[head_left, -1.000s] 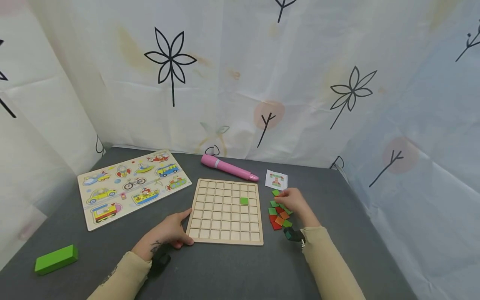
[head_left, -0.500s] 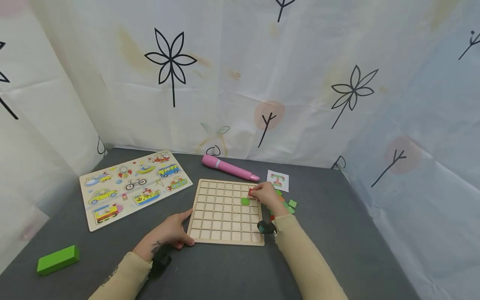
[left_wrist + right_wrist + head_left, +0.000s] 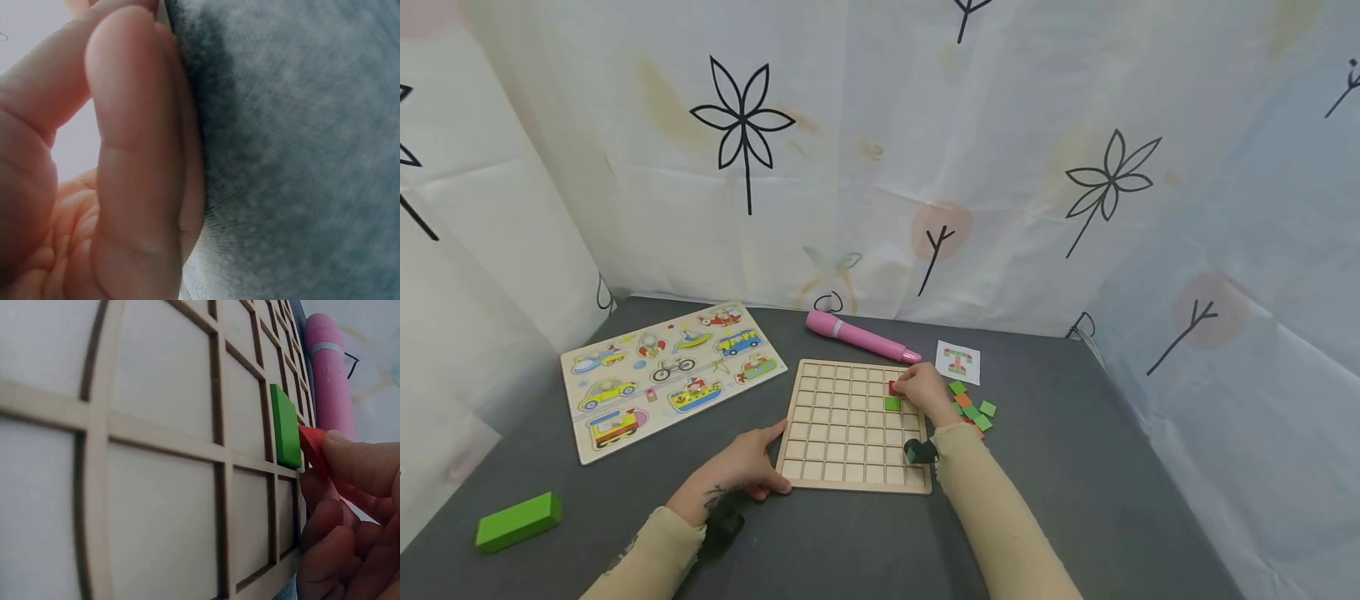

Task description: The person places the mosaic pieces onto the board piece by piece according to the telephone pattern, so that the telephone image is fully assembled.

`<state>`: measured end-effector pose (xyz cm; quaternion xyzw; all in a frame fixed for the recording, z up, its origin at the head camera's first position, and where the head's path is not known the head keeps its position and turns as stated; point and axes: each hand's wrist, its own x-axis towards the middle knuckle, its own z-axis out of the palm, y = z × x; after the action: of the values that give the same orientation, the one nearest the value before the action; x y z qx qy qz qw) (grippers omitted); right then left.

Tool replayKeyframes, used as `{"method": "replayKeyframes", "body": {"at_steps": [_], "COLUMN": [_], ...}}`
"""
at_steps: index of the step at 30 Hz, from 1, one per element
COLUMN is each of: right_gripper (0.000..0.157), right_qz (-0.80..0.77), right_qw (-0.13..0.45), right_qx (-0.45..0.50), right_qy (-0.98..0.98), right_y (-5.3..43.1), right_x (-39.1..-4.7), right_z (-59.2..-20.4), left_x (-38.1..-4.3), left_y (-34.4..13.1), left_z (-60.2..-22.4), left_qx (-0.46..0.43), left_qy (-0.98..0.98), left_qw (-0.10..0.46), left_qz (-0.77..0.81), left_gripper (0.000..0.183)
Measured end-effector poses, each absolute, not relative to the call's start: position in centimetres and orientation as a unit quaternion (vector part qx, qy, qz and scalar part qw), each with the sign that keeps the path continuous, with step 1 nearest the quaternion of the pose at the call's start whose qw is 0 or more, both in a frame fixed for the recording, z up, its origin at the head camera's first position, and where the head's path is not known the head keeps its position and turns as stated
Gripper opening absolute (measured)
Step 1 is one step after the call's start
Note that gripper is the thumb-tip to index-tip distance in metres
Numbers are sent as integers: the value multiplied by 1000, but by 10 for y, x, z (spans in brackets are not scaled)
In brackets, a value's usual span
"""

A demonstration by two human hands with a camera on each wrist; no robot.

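Note:
My right hand (image 3: 927,393) pinches a red square tile (image 3: 314,450) between thumb and fingers, over the far right part of a wooden grid board (image 3: 835,430). In the right wrist view the red tile is tilted, just past a green square tile (image 3: 286,428) seated in a cell of the grid. At the board's left side, my left hand (image 3: 743,465) touches the edge, thumb at the near corner and another finger farther up. Close up, the left wrist view shows those fingers (image 3: 140,144) fairly straight beside the dark table surface.
Loose green, orange and red tiles (image 3: 972,411) lie right of the board, partly behind my right wrist. Behind them is a small pattern card (image 3: 958,362). A pink pen-shaped object (image 3: 861,337), a vehicle picture puzzle (image 3: 673,375) and a green block (image 3: 518,522) also lie on the table.
My right hand has moved left from the loose tiles to the board, bringing the red tile. Some loose tiles have shifted. My left hand stays at the board's edge.

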<state>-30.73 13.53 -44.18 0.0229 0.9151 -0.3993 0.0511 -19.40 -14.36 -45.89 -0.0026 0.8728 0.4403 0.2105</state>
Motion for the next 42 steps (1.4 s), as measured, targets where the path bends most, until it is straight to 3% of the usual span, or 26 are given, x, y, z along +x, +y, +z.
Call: {"method": "replayKeyframes", "body": {"at_steps": [25,34,42], "right_gripper": [19,37,42], "right_qz": [-301,-392,-373], "right_qw": [28,9,18], "right_qx": [12,30,75], "right_qy": [953,919,925], "right_y": [130,196,255], "right_x": [-308,-304,-294], "right_z": [-439,-420,-431], "left_x": [-195,-194,-192], "left_y": [-146,-144,-145], "left_z": [-461,-458,-458], "left_qx": [-2,-3,7], "left_qy": [872,873,872], "left_qw": [209,209,204], "left_qz": [443,440,444], "left_gripper": [106,105,106]}}
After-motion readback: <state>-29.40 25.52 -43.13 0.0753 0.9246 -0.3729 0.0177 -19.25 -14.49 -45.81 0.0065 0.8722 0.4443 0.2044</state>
